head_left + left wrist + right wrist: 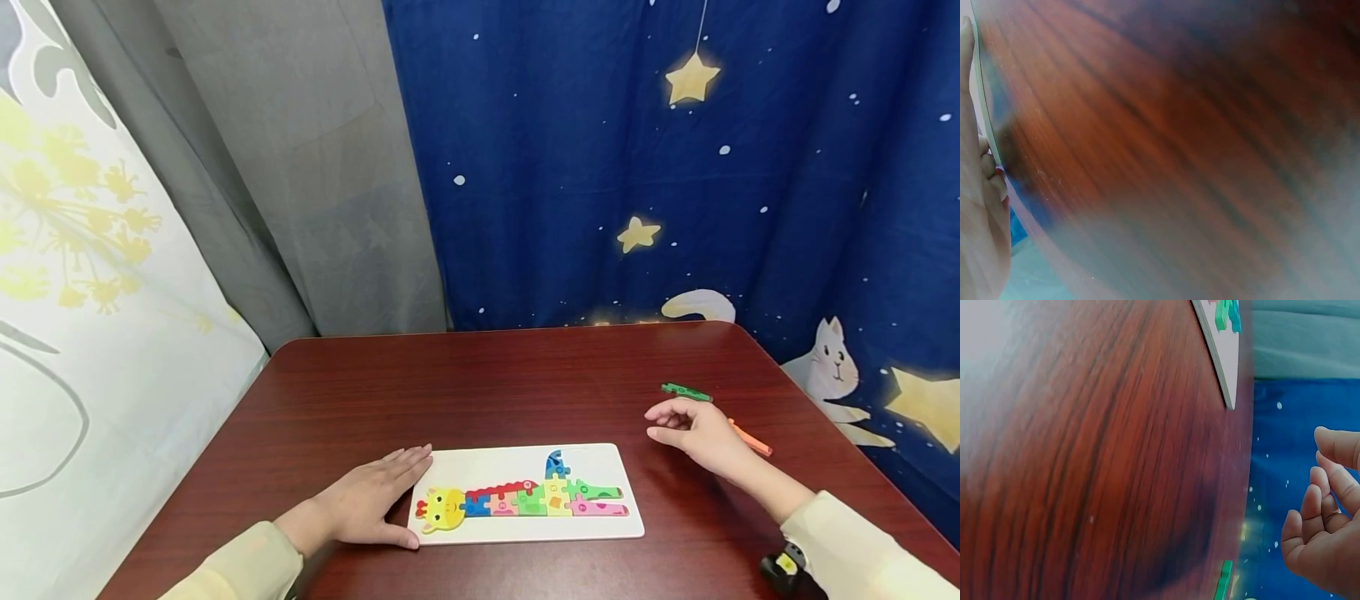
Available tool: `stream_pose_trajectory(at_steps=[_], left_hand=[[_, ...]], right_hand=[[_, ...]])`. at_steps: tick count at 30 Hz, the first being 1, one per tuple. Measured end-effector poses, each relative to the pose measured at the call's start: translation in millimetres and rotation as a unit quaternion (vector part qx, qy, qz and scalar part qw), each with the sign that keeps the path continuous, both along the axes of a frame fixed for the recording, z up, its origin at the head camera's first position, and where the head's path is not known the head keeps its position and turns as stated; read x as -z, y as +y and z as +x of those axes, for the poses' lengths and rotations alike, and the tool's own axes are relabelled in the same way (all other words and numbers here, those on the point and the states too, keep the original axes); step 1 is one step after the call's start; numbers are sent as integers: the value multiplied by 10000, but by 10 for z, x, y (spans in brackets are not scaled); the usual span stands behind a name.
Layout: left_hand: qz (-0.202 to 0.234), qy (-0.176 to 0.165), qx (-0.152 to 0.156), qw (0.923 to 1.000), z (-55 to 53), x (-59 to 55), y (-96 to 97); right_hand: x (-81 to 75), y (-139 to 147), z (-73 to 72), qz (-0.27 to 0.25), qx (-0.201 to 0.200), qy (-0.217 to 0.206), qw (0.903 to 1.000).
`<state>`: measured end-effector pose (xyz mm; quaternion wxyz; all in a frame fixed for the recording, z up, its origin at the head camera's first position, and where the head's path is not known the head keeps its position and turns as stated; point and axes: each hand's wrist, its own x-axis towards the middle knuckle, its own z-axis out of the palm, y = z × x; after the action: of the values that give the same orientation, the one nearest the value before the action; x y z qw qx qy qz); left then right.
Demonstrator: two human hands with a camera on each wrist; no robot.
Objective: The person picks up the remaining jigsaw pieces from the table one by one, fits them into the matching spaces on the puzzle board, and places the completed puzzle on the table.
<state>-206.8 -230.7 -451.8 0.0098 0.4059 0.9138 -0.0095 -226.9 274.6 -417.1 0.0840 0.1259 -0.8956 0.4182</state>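
A white puzzle board [517,534] lies near the front of the table, bearing a giraffe of colourful jigsaw pieces with a yellow head [444,510] at the left. My left hand [372,497] rests flat along the board's left edge, fingers straight and thumb at the near corner. Right of the board, my right hand [699,432] hovers over the table with loosely bent fingers and nothing held. A green puzzle piece [686,392] lies just beyond it. An orange piece [752,439] sits by its outer side, partly hidden by the hand.
The reddish-brown wooden table [450,392] reaches back to a blue starry curtain [555,167] and a grey curtain [322,167]. White patterned cloth [112,375] hangs at the left. A dark wrist device [782,571] shows by the right sleeve.
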Motion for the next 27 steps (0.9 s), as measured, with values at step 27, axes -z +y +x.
stream_pose_trajectory(at_steps=[27], left_hand=[[50, -103, -49, 9999, 16, -19, -2]], right_hand=[[-20, 615, -41, -377, 840, -141, 9957]])
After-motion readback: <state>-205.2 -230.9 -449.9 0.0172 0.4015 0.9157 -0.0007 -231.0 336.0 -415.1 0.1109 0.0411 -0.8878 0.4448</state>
